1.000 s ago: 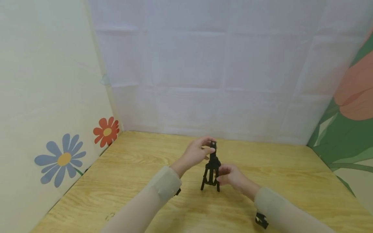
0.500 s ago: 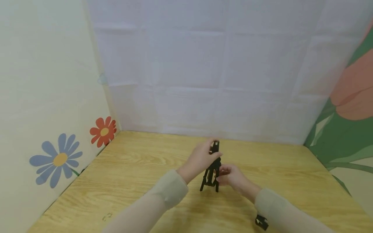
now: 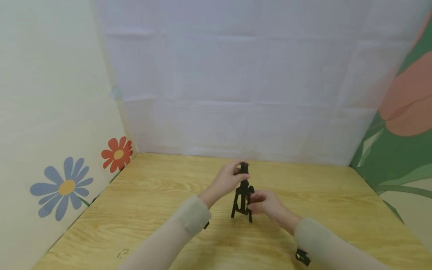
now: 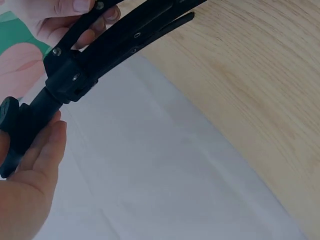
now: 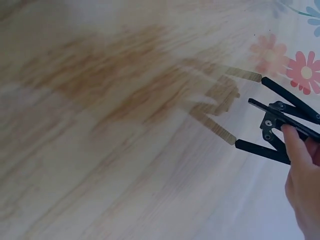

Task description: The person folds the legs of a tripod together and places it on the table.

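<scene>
A small black tripod (image 3: 243, 195) stands between my two hands above the table, legs spread and pointing down. My left hand (image 3: 226, 180) holds its top part, thumb in front and fingers behind. In the left wrist view the left hand (image 4: 37, 185) wraps around the tripod's head, beside a round knob (image 4: 8, 114). Lower down, my right hand (image 3: 268, 204) grips the tripod at its right leg. In the right wrist view the right hand (image 5: 305, 175) pinches the middle part, and the leg ends appear near the glossy tabletop; contact is not clear.
The wood-grain table (image 3: 162, 187) reaches back to a creased white sheet (image 3: 209, 75). A pale wall with a blue flower (image 3: 65, 187) and a red flower (image 3: 118, 153) stands at left. At right hangs a green and pink floral panel (image 3: 401, 150).
My left hand moved right across the tripod's top, then back left. The top part looks turned and more upright now. The right hand stayed nearly in place.
</scene>
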A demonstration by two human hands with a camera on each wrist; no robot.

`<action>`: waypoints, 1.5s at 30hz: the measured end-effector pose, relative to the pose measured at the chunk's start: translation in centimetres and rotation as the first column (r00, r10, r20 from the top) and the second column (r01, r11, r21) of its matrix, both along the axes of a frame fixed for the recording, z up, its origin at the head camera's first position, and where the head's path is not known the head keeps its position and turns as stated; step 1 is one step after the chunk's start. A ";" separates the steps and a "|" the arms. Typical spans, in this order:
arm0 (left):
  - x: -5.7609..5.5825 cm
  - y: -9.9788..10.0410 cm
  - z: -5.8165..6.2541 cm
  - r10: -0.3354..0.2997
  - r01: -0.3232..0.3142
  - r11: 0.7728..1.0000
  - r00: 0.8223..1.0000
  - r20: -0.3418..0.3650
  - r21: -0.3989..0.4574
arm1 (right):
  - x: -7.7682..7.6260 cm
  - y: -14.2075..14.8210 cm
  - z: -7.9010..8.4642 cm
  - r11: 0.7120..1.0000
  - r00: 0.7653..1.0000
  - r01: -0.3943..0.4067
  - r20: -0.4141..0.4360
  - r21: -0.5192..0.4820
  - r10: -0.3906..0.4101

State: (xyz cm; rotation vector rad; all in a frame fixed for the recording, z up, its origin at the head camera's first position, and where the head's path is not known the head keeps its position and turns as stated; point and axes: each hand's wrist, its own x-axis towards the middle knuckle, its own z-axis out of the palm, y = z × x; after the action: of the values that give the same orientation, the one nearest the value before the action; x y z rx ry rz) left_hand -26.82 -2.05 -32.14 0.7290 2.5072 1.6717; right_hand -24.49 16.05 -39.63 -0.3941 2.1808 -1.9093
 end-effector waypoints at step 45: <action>-4.5 -3.1 -1.8 -0.051 -0.070 0.948 0.930 0.364 0.311 | -1.1 0.0 -0.4 0.885 0.961 -0.212 -0.078 0.415 0.266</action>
State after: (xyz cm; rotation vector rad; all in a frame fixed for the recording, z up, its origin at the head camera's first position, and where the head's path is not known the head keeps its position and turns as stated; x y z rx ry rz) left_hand -31.28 -5.14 -33.94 0.3667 2.0152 2.0244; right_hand -25.61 16.04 -40.01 -0.6901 2.4018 -1.2936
